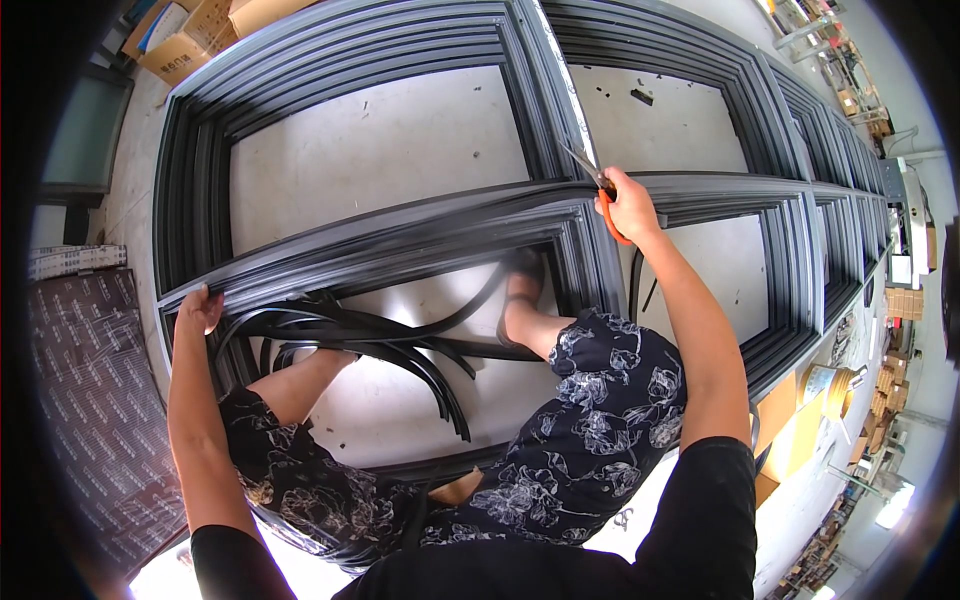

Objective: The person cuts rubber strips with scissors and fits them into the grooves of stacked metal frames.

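Stacked dark grey metal frames (195,190) lie across the floor around me. At the near frame's left corner, my left hand (200,310) is closed, its fingers pinching the end of a black strip (400,222) laid along the frame's rail. My right hand (630,205) grips scissors (613,222) with orange handles beside the crossing of the bars. The scissor blades point up and away from me, slightly parted. Loose black strips (440,385), seemingly rubber, lie curled in the near opening between my legs.
My feet stand inside the near frame's opening. Cardboard boxes (190,40) are at the far left, and a stack wrapped in brown printed sheeting (100,380) stands at left. More frames stretch off to the right, near a yellow-and-white roll (835,390) and boxes. Dark scraps (642,97) dot the floor.
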Demonstrator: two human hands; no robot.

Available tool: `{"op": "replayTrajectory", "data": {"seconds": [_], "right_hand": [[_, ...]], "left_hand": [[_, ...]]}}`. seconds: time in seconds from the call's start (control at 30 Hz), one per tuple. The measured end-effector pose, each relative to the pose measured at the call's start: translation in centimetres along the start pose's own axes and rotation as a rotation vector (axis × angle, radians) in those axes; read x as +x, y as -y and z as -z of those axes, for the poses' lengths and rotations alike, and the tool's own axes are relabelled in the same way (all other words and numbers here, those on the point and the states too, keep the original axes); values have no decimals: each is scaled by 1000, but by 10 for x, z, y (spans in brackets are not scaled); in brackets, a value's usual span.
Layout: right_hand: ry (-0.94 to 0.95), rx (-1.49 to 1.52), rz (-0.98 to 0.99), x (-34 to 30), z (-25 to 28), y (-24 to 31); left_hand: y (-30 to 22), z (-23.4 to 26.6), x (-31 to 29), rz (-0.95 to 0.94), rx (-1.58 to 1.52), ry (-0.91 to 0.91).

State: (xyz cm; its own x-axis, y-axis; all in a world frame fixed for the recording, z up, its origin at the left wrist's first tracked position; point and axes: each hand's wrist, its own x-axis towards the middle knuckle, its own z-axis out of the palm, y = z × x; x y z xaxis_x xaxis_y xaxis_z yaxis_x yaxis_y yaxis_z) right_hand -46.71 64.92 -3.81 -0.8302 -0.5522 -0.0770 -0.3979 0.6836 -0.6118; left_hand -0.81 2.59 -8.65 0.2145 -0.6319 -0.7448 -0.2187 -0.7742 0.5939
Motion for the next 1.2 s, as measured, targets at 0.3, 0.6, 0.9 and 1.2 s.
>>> {"op": "replayTrajectory", "data": {"seconds": [0.3,0.6,0.9,1.2], "right_hand": [[87,236,-84,-29,40,57],[455,610,341,-120,26,198],[699,517,359,-154,3,237],[673,463,379,-172,-19,220]], "left_hand": [[-3,14,-47,-82,101,85],[17,86,-153,-1185,831,-953],[171,-44,-432,-1523,945,1003],[180,-43,-424,-996,909,1256]]}}
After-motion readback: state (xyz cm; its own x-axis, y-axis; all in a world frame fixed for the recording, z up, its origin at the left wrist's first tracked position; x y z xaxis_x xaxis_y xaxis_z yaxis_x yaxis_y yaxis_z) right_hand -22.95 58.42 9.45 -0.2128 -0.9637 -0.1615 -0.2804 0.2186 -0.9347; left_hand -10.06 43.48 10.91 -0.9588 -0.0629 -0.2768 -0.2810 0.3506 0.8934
